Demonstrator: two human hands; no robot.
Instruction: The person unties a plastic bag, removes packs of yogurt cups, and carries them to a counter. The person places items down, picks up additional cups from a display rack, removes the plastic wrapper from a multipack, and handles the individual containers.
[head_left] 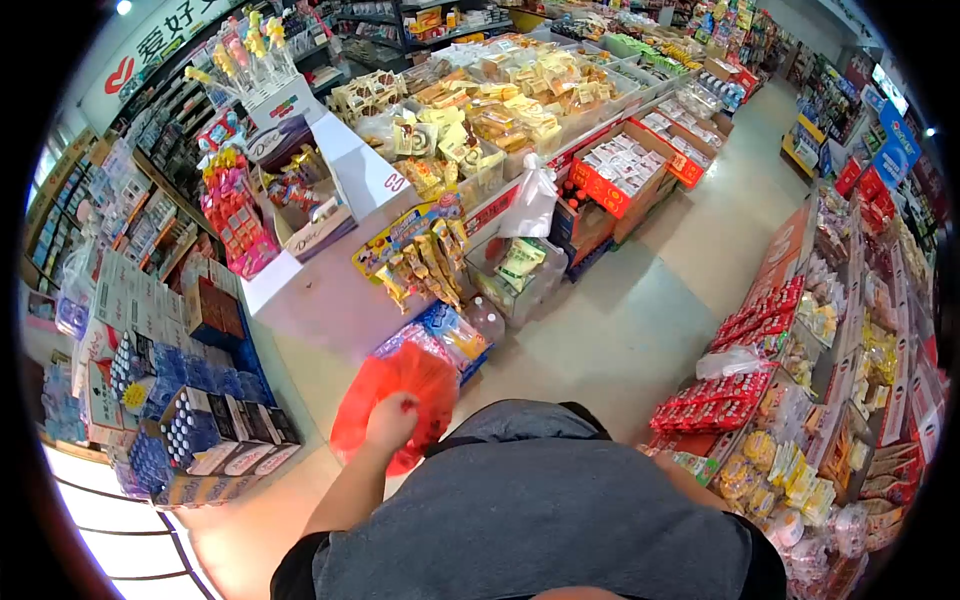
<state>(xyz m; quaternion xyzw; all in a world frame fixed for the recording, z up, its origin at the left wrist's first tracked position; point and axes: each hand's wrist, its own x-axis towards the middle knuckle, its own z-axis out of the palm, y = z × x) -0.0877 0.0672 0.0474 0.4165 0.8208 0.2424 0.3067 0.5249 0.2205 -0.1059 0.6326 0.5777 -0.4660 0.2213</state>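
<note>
Here, left hand [391, 424] extends, fingers [409, 402] curled round red bag [408, 368]; right hand's [662, 462] hold unclear.

Upper left of the frame: a white wall sign [165, 38] shows a red heart [119, 76] and the large dark characters 爱好, the next one cut off. Below it, a display box [318, 232] reads "Dove" on its front. Other lettering is too small or blurred.

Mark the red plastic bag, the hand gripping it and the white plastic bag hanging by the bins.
Red plastic bag [400, 373]: head view, upper middle, above the hand.
Left hand [391, 421]: head view, middle of the hand.
White plastic bag [532, 203]: head view, middle.
</note>
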